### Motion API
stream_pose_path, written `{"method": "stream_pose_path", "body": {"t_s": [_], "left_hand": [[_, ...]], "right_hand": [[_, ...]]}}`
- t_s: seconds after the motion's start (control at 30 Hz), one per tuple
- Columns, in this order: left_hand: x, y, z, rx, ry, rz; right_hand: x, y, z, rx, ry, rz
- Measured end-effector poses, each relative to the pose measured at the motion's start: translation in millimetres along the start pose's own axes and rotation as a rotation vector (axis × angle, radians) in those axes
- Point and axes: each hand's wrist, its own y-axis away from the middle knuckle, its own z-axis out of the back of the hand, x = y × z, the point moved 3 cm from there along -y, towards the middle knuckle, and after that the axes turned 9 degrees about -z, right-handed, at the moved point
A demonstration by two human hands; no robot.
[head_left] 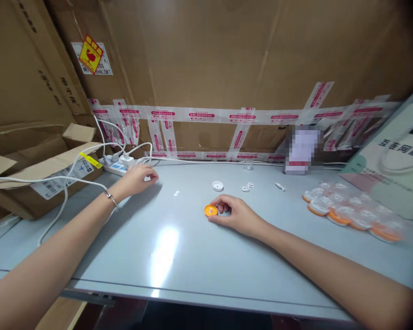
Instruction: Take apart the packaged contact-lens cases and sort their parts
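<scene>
My right hand (236, 214) pinches a small orange round cap (210, 211) by its edge, just above the table; a tiny pale piece shows in its middle. My left hand (137, 178) is raised near the power strip, its fingers curled together. Whether anything is between them, I cannot make out. A white round cap (217, 185) lies behind my right hand. Small white printed pieces (247, 187) are to its right, and two tiny white bits (176, 193) lie between my hands.
Several orange-and-white round cases (351, 211) with clear tops sit at the right, by a printed bag (388, 160). A power strip (115, 166), white cables and an open carton (37, 178) occupy the left. A large taped cardboard box (199, 59) backs the grey table (124, 261).
</scene>
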Motion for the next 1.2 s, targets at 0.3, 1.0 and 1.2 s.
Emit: {"method": "stream_pose_path", "body": {"t_s": [0.3, 1.0, 1.2], "left_hand": [[-11, 7, -10.1, 0.14, -0.021, -0.105], [-154, -17, -18.4, 0.051, 0.492, -0.299], [-144, -21, -14.4, -0.011, 0.503, -0.284]], "right_hand": [[1, -2, 6, 0.031, -0.238, -0.125], [-7, -12, 27, -0.302, -0.168, -0.011], [2, -14, 31, -0.378, 0.041, 0.068]]}}
